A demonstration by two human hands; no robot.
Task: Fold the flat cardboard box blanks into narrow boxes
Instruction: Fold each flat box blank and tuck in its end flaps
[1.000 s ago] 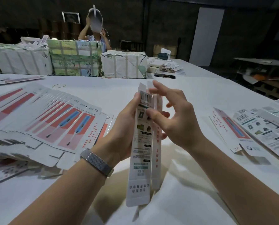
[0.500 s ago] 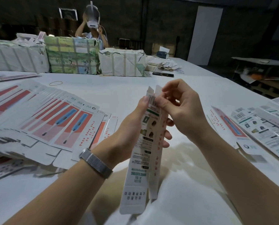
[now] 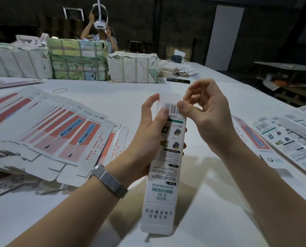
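The left hand [image 3: 147, 138] grips the narrow white printed cardboard box [image 3: 166, 157] by its upper half, thumb by the barcode. The right hand [image 3: 207, 114] pinches the box's top edge with its thumb, fingers curled. The box is held upright above the white desk [image 3: 122, 97], between fanned flat red-and-white cardboard blanks [image 3: 47, 132] and more barcoded white blanks [image 3: 289, 139].

Left hand [image 3: 148, 138] grips narrow box [image 3: 163, 168]; right hand [image 3: 209, 114] pinches its top.
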